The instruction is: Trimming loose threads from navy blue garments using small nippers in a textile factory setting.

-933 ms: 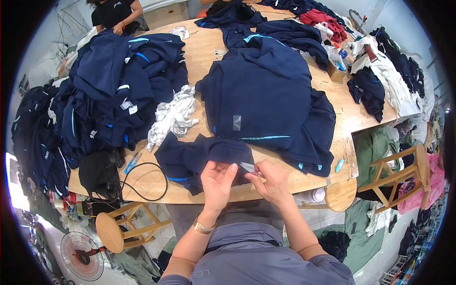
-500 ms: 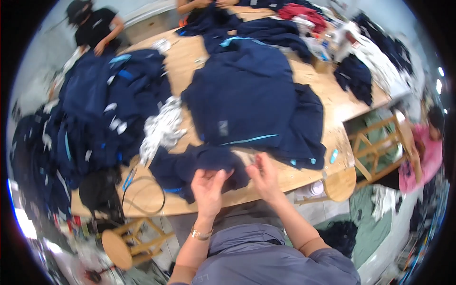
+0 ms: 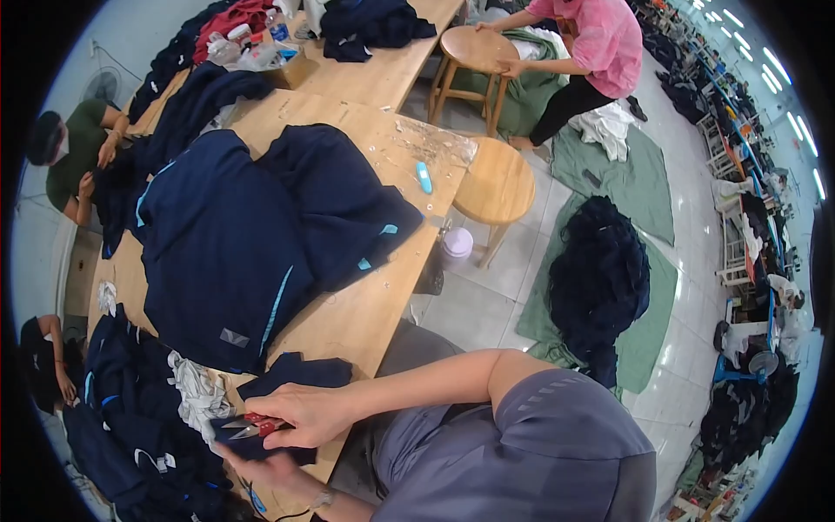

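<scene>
My right hand (image 3: pixel 304 416) is closed around red-handled scissors (image 3: pixel 271 425), whose metal blades point left. Just below, my left hand (image 3: pixel 271 471) has its fingers stretched out toward the upper left, slightly blurred, with nothing visible in them. Both hands are over a small navy garment piece (image 3: pixel 300 372) at the near table edge; my hands and forearm hide part of it. Beyond it lies a large stack of navy garments (image 3: pixel 230 252) with light-blue trim. A bundle of white fabric strips (image 3: pixel 198 391) touches the stack's near left side.
A navy garment heap (image 3: pixel 130 418) covers the table's left part. A light-blue cutter-like tool (image 3: pixel 424 177) lies near the right edge. Wooden stools (image 3: pixel 494 178) stand beside the table, one held by a person in pink (image 3: pixel 604 43). Dark fabric (image 3: pixel 600 270) lies on green cloth on the floor.
My view has swung to the right. Red-handled scissors now show in my right hand, which held none visible before. My left hand has come away from its grip on the navy piece.
</scene>
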A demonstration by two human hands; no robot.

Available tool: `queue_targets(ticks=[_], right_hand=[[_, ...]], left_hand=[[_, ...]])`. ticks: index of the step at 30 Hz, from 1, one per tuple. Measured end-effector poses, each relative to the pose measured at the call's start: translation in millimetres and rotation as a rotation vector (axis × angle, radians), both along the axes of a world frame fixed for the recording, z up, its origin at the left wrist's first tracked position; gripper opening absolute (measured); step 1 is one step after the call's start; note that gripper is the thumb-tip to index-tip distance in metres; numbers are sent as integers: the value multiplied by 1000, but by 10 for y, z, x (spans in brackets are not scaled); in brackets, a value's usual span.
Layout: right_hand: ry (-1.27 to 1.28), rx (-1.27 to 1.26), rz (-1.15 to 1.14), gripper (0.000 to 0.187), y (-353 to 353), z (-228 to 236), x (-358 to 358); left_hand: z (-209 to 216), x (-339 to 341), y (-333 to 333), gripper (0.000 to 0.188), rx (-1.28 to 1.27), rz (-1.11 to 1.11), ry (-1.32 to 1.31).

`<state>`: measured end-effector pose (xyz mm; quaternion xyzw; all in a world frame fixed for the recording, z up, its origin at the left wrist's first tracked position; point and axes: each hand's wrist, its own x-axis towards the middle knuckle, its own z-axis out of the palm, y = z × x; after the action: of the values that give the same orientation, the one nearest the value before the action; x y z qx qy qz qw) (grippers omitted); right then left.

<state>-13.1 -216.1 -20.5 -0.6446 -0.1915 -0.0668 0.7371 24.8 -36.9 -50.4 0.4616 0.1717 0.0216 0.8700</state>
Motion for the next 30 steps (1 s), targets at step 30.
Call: queue_targets(ticks=[30], right_hand=[[-8,32,-121,18,-43,-261,-39]], left_hand=[[-59,-250,-114,50,-148,-250,108]])
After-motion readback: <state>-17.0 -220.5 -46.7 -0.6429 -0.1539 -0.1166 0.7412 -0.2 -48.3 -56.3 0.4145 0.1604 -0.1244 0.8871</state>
